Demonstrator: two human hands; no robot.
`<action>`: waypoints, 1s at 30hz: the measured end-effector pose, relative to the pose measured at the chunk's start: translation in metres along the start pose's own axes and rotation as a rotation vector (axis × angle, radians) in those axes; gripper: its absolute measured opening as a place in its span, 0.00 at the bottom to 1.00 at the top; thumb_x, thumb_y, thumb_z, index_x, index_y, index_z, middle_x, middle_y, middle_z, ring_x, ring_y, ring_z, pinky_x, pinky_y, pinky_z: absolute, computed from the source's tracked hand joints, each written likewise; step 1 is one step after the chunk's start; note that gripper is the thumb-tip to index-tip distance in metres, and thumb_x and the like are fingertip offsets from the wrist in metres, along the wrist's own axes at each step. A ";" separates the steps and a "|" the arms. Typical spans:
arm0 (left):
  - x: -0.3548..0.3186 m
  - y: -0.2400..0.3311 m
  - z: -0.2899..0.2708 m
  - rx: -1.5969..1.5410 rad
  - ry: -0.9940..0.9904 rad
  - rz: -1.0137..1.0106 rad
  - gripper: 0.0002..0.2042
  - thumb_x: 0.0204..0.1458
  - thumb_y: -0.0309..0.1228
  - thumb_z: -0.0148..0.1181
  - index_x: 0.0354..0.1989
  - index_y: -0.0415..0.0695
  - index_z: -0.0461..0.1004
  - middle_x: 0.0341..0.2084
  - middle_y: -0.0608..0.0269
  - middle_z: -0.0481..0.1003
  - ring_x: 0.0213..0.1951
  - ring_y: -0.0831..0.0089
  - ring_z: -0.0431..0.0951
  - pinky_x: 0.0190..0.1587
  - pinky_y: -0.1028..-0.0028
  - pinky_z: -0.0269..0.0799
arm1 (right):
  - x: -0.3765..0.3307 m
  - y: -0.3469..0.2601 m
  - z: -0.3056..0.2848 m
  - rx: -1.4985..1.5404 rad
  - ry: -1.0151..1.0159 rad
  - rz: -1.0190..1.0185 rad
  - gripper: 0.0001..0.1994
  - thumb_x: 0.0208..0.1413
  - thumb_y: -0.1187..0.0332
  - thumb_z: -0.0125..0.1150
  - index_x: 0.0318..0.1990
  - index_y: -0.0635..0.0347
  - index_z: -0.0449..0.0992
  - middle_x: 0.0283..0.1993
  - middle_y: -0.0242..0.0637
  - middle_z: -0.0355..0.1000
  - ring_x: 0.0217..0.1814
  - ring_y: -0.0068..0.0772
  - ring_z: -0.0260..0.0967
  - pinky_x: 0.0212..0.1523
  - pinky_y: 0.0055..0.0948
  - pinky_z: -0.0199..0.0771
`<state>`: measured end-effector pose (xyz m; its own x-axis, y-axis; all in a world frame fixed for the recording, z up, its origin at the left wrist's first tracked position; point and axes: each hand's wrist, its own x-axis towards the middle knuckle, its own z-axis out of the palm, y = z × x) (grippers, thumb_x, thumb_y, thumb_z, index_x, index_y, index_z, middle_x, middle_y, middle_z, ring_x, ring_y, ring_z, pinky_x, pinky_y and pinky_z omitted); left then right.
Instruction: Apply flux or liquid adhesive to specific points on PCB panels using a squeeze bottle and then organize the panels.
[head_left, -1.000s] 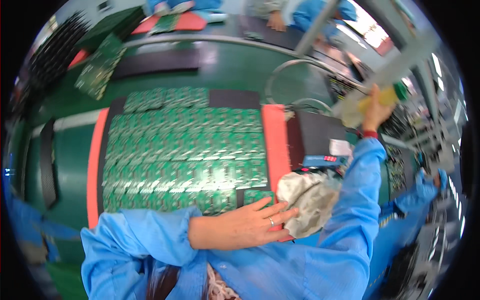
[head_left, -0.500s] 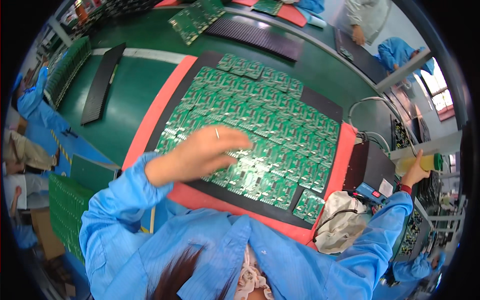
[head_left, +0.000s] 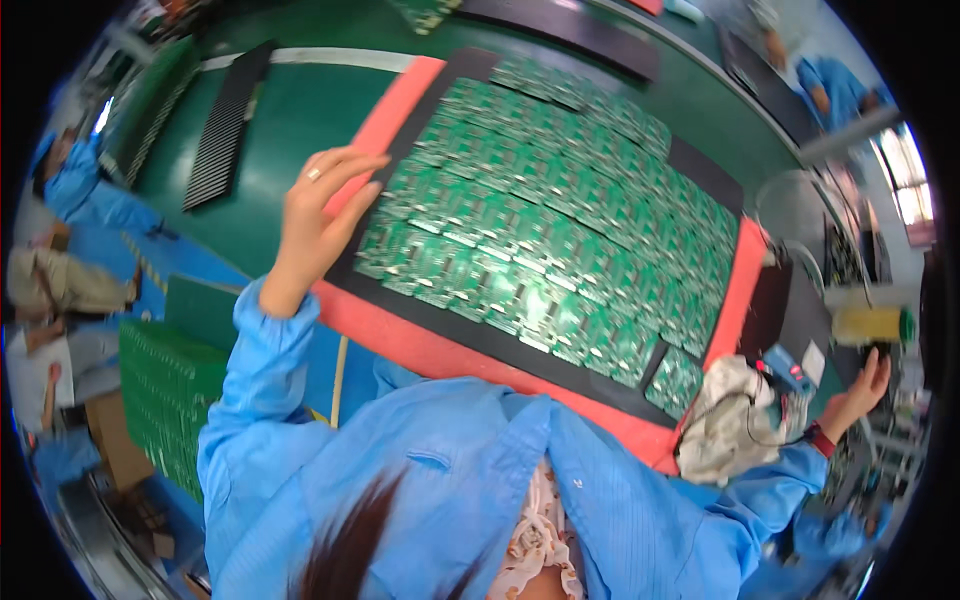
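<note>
My left hand [head_left: 318, 215] is over the left edge of the pink mat [head_left: 395, 105], its thumb and fingers apart and holding nothing. On the black sheet [head_left: 420, 312] that covers the mat lie rows of green circuit boards [head_left: 540, 215]. One single board [head_left: 674, 382] sits apart at the near right corner. My right hand [head_left: 858, 392] is stretched out to the far right, fingers spread, just below a yellow bottle with a green end [head_left: 866, 325]. The bottle lies on its side, and a small gap shows between it and the hand.
Beside the mat's right edge are a cream cloth bag [head_left: 722, 425], a blue device [head_left: 788, 370] and looping cables. Black slotted racks [head_left: 232, 130] stand on the green bench [head_left: 310, 110]. Stacked green panels [head_left: 165, 400] are at left. Other people in blue work across the bench and at left.
My right hand has let go of the yellow bottle and moved down from it. My left hand has moved left from above the boards to the mat's edge. The whole view has shifted.
</note>
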<state>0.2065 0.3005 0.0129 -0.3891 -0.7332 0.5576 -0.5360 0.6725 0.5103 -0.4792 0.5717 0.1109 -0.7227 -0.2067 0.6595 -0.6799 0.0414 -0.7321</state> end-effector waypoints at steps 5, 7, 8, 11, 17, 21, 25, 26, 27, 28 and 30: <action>-0.044 0.051 0.018 0.004 -0.038 0.111 0.12 0.46 0.20 0.63 0.40 0.42 0.80 0.44 0.60 0.76 0.44 0.59 0.74 0.48 0.63 0.70 | -0.160 -0.102 0.014 -0.156 -0.470 0.020 0.10 0.60 0.74 0.56 0.48 0.64 0.77 0.48 0.37 0.75 0.47 0.31 0.72 0.53 0.27 0.69; -0.055 0.062 0.037 -0.030 -0.058 0.187 0.12 0.45 0.20 0.63 0.40 0.43 0.80 0.44 0.60 0.77 0.43 0.60 0.74 0.48 0.63 0.70 | -0.209 -0.099 0.011 -0.326 -0.805 -0.222 0.16 0.50 0.76 0.62 0.48 0.62 0.76 0.48 0.38 0.75 0.47 0.36 0.72 0.53 0.30 0.69; -0.057 0.067 0.047 -0.019 -0.058 0.237 0.12 0.45 0.21 0.64 0.40 0.43 0.80 0.44 0.61 0.77 0.43 0.60 0.74 0.47 0.63 0.70 | -0.235 -0.095 0.020 -0.229 -0.815 -0.285 0.21 0.46 0.74 0.66 0.51 0.60 0.75 0.52 0.39 0.73 0.52 0.40 0.69 0.57 0.33 0.67; -0.056 0.087 0.069 -0.091 -0.101 0.298 0.12 0.44 0.23 0.65 0.39 0.44 0.80 0.45 0.61 0.77 0.43 0.60 0.75 0.47 0.62 0.71 | -0.273 -0.109 0.031 -0.379 -0.883 -0.224 0.26 0.44 0.69 0.70 0.55 0.58 0.74 0.61 0.39 0.67 0.59 0.43 0.63 0.61 0.40 0.64; -0.062 0.104 0.092 -0.182 -0.169 0.502 0.12 0.43 0.25 0.66 0.39 0.47 0.81 0.46 0.62 0.77 0.44 0.63 0.76 0.45 0.63 0.72 | -0.288 -0.103 0.032 -0.410 -0.886 -0.311 0.27 0.43 0.65 0.72 0.55 0.56 0.75 0.62 0.40 0.66 0.60 0.44 0.63 0.61 0.40 0.62; -0.064 0.110 0.093 -0.187 -0.179 0.512 0.12 0.43 0.26 0.66 0.38 0.48 0.81 0.46 0.63 0.78 0.44 0.64 0.77 0.45 0.63 0.72 | -0.286 -0.098 0.037 -0.417 -0.894 -0.364 0.27 0.44 0.61 0.72 0.55 0.55 0.76 0.62 0.39 0.66 0.59 0.43 0.63 0.60 0.40 0.62; -0.069 0.112 0.091 -0.169 -0.197 0.492 0.11 0.44 0.25 0.66 0.38 0.48 0.81 0.46 0.63 0.78 0.44 0.64 0.77 0.45 0.64 0.73 | -0.287 -0.099 0.038 -0.391 -0.877 -0.367 0.27 0.43 0.59 0.72 0.54 0.54 0.76 0.61 0.38 0.67 0.58 0.42 0.63 0.59 0.39 0.63; -0.070 0.111 0.090 -0.152 -0.199 0.485 0.11 0.44 0.25 0.66 0.38 0.48 0.81 0.46 0.63 0.78 0.43 0.64 0.77 0.45 0.64 0.73 | -0.288 -0.100 0.037 -0.369 -0.863 -0.352 0.27 0.43 0.59 0.73 0.53 0.54 0.77 0.61 0.39 0.67 0.58 0.43 0.63 0.59 0.40 0.63; -0.072 0.110 0.088 -0.134 -0.201 0.478 0.11 0.44 0.25 0.66 0.38 0.47 0.81 0.46 0.63 0.78 0.43 0.64 0.77 0.45 0.64 0.73 | -0.288 -0.101 0.036 -0.348 -0.849 -0.338 0.27 0.42 0.60 0.73 0.53 0.55 0.77 0.60 0.39 0.67 0.57 0.43 0.63 0.58 0.40 0.64; -0.074 0.109 0.087 -0.117 -0.204 0.470 0.11 0.44 0.25 0.66 0.38 0.47 0.81 0.46 0.62 0.78 0.43 0.64 0.77 0.45 0.64 0.73 | -0.289 -0.102 0.036 -0.325 -0.836 -0.325 0.27 0.41 0.60 0.73 0.53 0.55 0.77 0.59 0.40 0.68 0.57 0.44 0.63 0.58 0.40 0.64; -0.074 0.108 0.083 -0.143 -0.179 0.429 0.11 0.46 0.25 0.66 0.39 0.46 0.80 0.47 0.60 0.77 0.44 0.62 0.76 0.47 0.63 0.72 | -0.293 -0.100 0.038 -0.310 -0.824 -0.324 0.27 0.41 0.61 0.74 0.52 0.55 0.77 0.59 0.40 0.68 0.56 0.43 0.63 0.58 0.40 0.64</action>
<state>0.1154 0.4188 -0.0274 -0.6822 -0.3840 0.6222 -0.1952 0.9158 0.3511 -0.1949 0.5912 -0.0156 -0.2574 -0.8761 0.4076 -0.9210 0.0948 -0.3778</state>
